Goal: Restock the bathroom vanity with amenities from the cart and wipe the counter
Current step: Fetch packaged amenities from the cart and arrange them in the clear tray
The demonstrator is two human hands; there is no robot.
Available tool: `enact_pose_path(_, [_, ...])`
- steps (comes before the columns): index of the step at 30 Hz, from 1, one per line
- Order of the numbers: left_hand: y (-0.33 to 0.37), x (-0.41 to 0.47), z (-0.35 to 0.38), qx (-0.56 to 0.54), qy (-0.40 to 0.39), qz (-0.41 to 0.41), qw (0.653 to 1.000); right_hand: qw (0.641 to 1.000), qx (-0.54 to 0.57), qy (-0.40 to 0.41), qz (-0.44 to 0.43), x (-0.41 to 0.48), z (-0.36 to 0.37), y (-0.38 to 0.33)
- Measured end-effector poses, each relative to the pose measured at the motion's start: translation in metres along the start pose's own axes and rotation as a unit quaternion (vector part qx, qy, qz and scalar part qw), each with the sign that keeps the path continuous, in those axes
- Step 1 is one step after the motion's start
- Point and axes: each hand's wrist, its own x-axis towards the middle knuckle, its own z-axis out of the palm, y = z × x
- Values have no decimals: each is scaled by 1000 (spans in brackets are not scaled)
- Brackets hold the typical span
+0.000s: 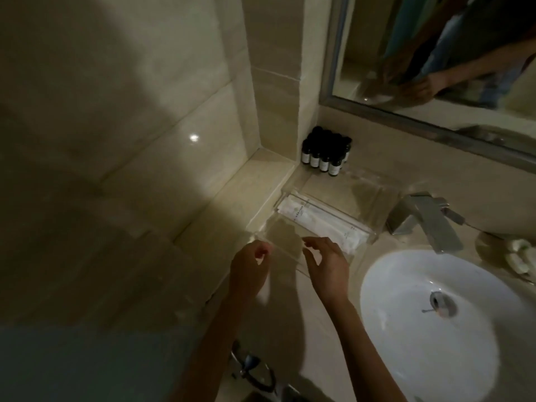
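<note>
A clear acrylic tray (374,198) sits on the beige vanity counter (290,329), left of the sink. Its middle slot holds long white wrapped amenity packets (319,219). My left hand (249,265) has curled fingers pinching the tray's near left corner. My right hand (324,265) curls thumb and fingers over the tray's near wall, beside the end of the packets. The near slot between my hands looks bare. Several small dark bottles (324,153) with pale labels stand in the back corner behind the tray.
The white round sink (385,274) lies to the right, with a chrome faucet (426,219) behind it. Further right is a dish with white rolled items (519,256). A framed mirror (435,53) hangs above. Tiled walls close the left side, and a metal fixture (252,369) shows below the counter edge.
</note>
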Motion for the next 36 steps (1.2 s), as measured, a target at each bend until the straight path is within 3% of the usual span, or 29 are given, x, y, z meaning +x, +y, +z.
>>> enact_pose_path(7, [-17,-67,-58,-8,96,-112,989,987,46,-54,-146,-34,17,-51])
enact_pose_path(10, [-25,-120,-87,-31,167,-171,971,974,79,-113,-179,-59,27,-81])
enact_pose_path(16, [-40,-252,-117,-7,249,-278,928,930,144,-224,-253,-126,41,-127])
enact_pose_path(22, [-37,-353,-124,-7,352,-331,875,873,178,-303,-338,-194,43,-156])
enact_pose_path(36, [-18,-493,-127,23,482,-420,769,754,202,-448,-436,-318,19,-211])
